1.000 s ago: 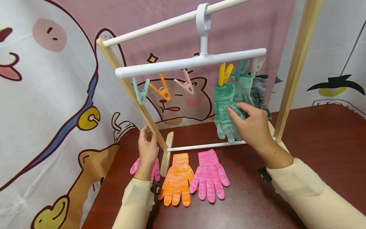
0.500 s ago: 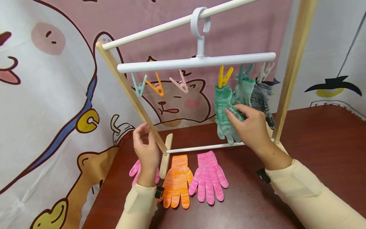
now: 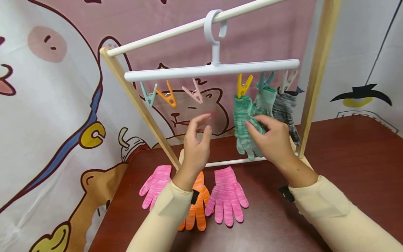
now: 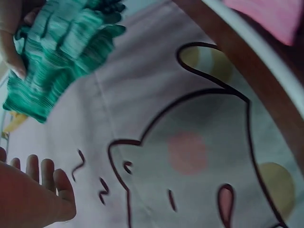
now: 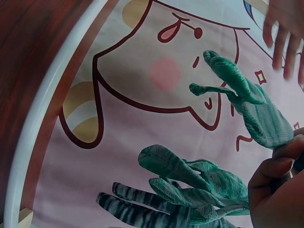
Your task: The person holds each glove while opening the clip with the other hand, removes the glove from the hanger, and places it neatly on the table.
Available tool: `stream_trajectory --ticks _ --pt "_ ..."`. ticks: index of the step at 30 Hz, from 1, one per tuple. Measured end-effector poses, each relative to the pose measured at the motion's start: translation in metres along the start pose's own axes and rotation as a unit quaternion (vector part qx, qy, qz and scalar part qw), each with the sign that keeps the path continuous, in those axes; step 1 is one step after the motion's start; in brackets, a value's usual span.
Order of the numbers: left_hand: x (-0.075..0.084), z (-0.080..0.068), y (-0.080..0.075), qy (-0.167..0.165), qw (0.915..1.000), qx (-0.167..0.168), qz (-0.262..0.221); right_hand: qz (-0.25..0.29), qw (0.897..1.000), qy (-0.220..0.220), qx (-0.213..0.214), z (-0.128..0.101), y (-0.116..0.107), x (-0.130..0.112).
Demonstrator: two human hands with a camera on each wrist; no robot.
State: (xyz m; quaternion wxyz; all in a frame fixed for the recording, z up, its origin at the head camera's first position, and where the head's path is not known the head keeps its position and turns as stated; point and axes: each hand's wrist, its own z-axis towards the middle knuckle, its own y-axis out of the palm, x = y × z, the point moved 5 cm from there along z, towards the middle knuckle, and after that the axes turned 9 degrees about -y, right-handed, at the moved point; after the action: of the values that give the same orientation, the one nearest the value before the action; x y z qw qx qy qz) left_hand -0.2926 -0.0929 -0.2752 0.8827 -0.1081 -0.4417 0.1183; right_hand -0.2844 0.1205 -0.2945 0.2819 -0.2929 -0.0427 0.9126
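My right hand [image 3: 277, 138] pinches a green knit glove [image 3: 241, 113] between thumb and fingers. The glove hangs from a yellow clothespin [image 3: 243, 85] beneath the white hanger [image 3: 176, 72]. Just behind it, a paler green glove [image 3: 267, 99] hangs from a teal clothespin [image 3: 265, 81], and a grey-black glove [image 3: 284, 106] from a white clothespin [image 3: 287, 82]. My left hand [image 3: 196, 147] is in the air left of the green glove, fingers loosely bent and holding nothing. In the left wrist view, the left hand's fingers [image 4: 47, 171] stand apart from the green glove [image 4: 61, 57].
Mint [image 3: 149, 94], orange [image 3: 168, 96] and pink [image 3: 193, 92] clothespins hang bare on the hanger's left half. A wooden rack [image 3: 135, 101] carries the hanger. Two pink gloves [image 3: 226, 192] and an orange glove [image 3: 199, 206], partly hidden by my left arm, lie on the table [image 3: 258, 217].
My left hand has left the rack's left post and moved right toward the green glove. The right hand keeps its pinch on the green glove. The hanger has swung slightly.
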Motion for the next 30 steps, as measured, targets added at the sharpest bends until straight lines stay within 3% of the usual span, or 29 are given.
stream_trajectory --ticks 5,11,15,22,30 --pt "0.015 0.015 0.019 0.006 0.9991 -0.039 -0.018 0.0 1.0 0.008 -0.005 -0.001 0.001 0.0" --pt "0.021 0.038 0.038 -0.042 0.9964 -0.066 -0.032 -0.004 1.0 0.003 -0.008 -0.001 0.001 0.0" --pt "0.023 0.054 0.048 -0.068 0.9943 -0.068 -0.046 -0.001 1.0 0.0 -0.007 -0.002 0.001 0.0" --pt "0.036 0.077 0.063 -0.082 0.992 -0.074 -0.061 -0.001 1.0 0.003 -0.009 -0.002 0.002 -0.001" --pt "0.041 0.087 0.069 -0.11 0.991 -0.068 -0.033 -0.003 1.0 -0.003 -0.006 -0.002 0.003 -0.004"
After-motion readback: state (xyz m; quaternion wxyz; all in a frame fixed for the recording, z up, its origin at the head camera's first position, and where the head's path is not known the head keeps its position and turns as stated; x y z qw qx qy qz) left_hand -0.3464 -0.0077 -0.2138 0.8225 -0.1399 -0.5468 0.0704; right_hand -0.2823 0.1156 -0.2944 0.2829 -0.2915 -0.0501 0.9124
